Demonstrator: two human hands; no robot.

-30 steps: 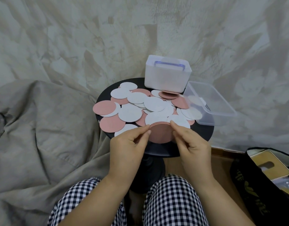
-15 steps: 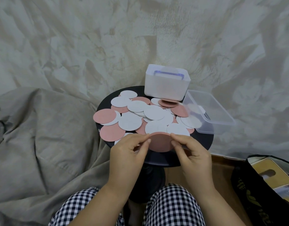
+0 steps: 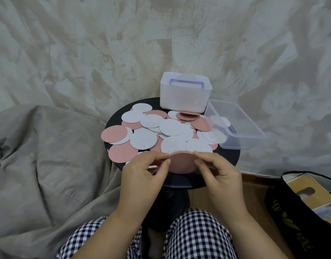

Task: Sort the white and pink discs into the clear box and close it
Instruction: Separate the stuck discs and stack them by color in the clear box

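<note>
A crumpled grey cloth [image 3: 39, 156] fills the left of the frame beside the round black bench [image 3: 230, 159], where the loose pink discs [image 3: 114, 134] and white discs [image 3: 143, 140] lie overlapped just as they did a second ago, none of them lifted. At the bench's near edge the left hand [image 3: 142, 171] has drawn thumb and forefinger in, its grip now pinching the left rim of a small stack of pink discs [image 3: 181, 163]. The right hand [image 3: 218, 172] pinches the opposite rim, and the stack between them looks squarer than before. Behind the pile stands a white box with a purple handle [image 3: 185, 96]. To its right the clear box [image 3: 235, 126] sits open, overhanging the bench's right edge, with nothing newly added. The pinks appear gathered and trued, so carrying them right to the clear box looks the likely next step, with most of the sorting undone
</note>
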